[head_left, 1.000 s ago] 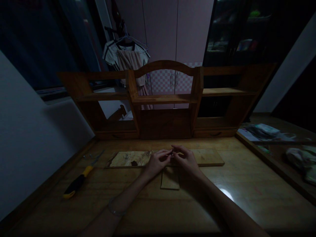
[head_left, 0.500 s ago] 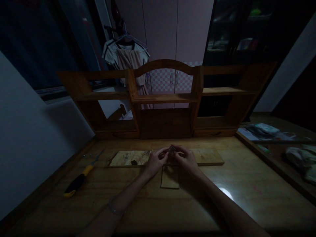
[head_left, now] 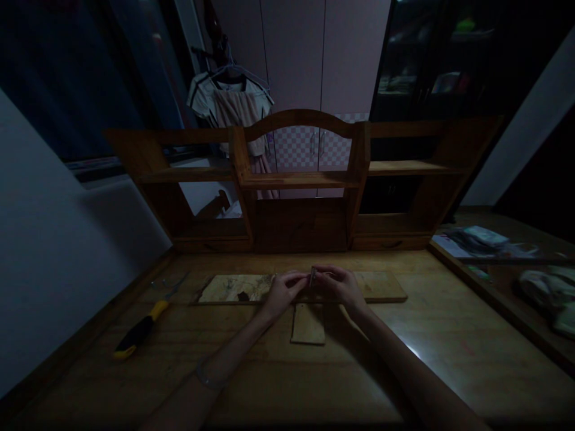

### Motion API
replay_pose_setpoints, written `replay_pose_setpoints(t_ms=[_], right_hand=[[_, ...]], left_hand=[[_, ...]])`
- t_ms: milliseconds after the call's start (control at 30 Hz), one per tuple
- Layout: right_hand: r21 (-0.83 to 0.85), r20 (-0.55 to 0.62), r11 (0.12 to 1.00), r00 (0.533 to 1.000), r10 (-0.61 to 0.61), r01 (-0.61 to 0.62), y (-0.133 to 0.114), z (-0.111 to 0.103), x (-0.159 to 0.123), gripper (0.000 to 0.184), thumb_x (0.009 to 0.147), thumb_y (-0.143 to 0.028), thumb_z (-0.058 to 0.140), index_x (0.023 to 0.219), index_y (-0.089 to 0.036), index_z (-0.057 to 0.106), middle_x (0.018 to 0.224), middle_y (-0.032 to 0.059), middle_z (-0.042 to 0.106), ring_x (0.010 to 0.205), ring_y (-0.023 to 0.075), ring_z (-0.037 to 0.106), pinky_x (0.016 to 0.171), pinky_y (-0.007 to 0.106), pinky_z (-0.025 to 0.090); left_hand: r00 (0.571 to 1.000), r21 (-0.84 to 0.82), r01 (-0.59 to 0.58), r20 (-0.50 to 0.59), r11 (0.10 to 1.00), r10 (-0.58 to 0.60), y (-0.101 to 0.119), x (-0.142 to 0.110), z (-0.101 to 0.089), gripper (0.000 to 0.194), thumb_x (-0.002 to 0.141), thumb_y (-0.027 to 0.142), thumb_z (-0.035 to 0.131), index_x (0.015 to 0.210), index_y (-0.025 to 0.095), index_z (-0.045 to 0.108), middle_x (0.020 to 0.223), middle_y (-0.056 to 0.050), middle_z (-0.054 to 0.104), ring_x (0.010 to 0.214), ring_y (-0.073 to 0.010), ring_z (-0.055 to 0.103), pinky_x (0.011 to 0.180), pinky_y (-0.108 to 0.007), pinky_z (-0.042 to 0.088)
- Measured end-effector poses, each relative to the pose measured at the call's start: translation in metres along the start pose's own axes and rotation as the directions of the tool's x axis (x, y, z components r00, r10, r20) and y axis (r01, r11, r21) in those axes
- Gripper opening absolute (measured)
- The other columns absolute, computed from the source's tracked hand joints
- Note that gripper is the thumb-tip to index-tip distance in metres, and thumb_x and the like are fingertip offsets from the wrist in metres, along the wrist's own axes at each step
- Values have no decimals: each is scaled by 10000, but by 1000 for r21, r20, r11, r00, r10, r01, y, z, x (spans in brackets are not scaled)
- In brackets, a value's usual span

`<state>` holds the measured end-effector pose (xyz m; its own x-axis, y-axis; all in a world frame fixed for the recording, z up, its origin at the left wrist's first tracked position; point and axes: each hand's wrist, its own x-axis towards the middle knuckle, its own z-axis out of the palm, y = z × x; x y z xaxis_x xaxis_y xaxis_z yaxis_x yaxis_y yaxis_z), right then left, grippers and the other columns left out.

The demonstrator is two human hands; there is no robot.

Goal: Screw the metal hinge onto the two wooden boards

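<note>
My left hand (head_left: 282, 293) and my right hand (head_left: 340, 283) meet over the middle of a wooden desk (head_left: 431, 335). Both pinch a small thin metal piece (head_left: 312, 276) that stands upright between the fingertips; in the dim light I cannot make out what it is. Just below the hands lies a small flat wooden piece (head_left: 308, 324). Behind them a long wooden board (head_left: 233, 288) lies across the desk, partly hidden by my hands.
A yellow-and-black handled hand saw (head_left: 144, 324) lies at the left on the desk. A wooden shelf unit (head_left: 296, 179) stands along the back edge. Papers and cloth (head_left: 530, 269) lie on a side surface at the right. Clothes hang behind the shelf.
My hands stayed together over the board. The small piece between the fingertips has been turned and now stands upright. The view shifted slightly.
</note>
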<state>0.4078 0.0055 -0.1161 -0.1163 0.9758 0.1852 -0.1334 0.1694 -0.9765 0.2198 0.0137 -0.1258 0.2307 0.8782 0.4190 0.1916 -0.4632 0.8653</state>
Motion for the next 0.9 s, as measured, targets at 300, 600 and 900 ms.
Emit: replay_pose_setpoints(t_ms=[300, 600, 900], right_hand=[[6, 4, 999, 999, -44, 44, 4, 1, 2, 401, 705, -425, 769, 1012, -187, 671, 933, 64, 703, 857, 207, 662, 787, 338, 530], [-16, 19, 999, 999, -40, 40, 5, 1, 1, 382, 732, -387, 758, 1040, -178, 674, 954, 74, 700, 885, 207, 657, 821, 340, 517], [-91, 14, 994, 998, -59, 60, 3, 3, 1, 337, 721, -408, 763, 956, -180, 682, 960, 67, 699, 906, 217, 651, 856, 359, 509]], left_hand=[[999, 25, -3, 39, 1000, 2, 5, -1, 0, 255, 888, 370, 600, 893, 158, 743, 904, -73, 707, 849, -200, 650, 808, -289, 496], [991, -154, 134, 31, 979, -131, 2, -2, 4, 257, 788, 388, 717, 851, 138, 704, 853, -67, 712, 789, -196, 665, 749, -279, 527], [995, -74, 85, -40, 994, -88, -6, 0, 2, 259, 836, 400, 654, 829, 141, 642, 820, -42, 668, 774, -169, 643, 727, -253, 522]])
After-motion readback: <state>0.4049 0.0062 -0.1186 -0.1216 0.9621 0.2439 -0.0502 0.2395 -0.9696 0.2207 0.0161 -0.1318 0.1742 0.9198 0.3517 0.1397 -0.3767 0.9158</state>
